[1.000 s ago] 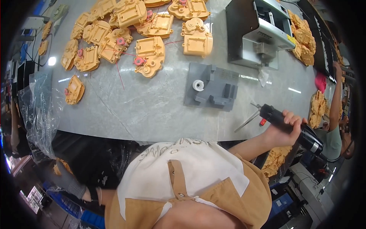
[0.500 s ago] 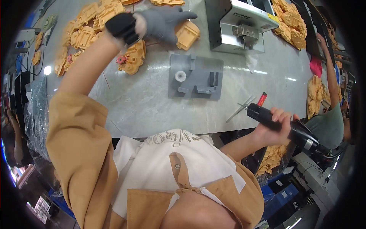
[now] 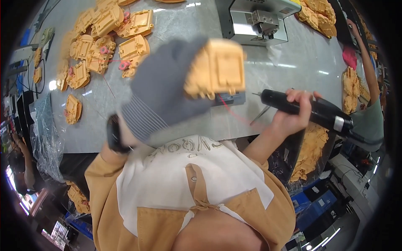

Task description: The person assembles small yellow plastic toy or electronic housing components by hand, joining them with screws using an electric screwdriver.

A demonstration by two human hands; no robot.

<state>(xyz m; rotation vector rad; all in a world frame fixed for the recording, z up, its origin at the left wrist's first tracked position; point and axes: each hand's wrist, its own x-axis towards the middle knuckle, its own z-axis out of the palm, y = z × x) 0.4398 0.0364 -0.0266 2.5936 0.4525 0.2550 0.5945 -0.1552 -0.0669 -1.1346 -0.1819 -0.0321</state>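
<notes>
Glossy and faintly veined, the grey table point(image 3: 90, 138) spreads across a cluttered workshop, streaks of light mirrored on its top. At its left edge hangs a crumpled clear bag point(image 3: 46, 129). Next lie the parts point(image 3: 81, 47), moulded in orange-yellow plastic with boxy recesses and rounded lobes, some with pink discs point(image 3: 104, 50) and thin red wires point(image 3: 109, 86). Blurred, the left hand point(image 3: 167, 79), gloved in grey knit with a ribbed cuff, is closed around the left side of a housing point(image 3: 228, 67), fingertips hidden. That housing is held over a dark grey fixture point(image 3: 236, 98), covering most of it; a red strand point(image 3: 230, 112) trails below. Beyond stands a machine point(image 3: 259, 25) of black and silvery metal. Bare, the right hand point(image 3: 297, 113) curls firmly around a smooth black driver point(image 3: 278, 101), its thin tip pointing left. Farther right are another heap point(image 3: 322, 16) and a co-worker's arm point(image 3: 364, 54).
</notes>
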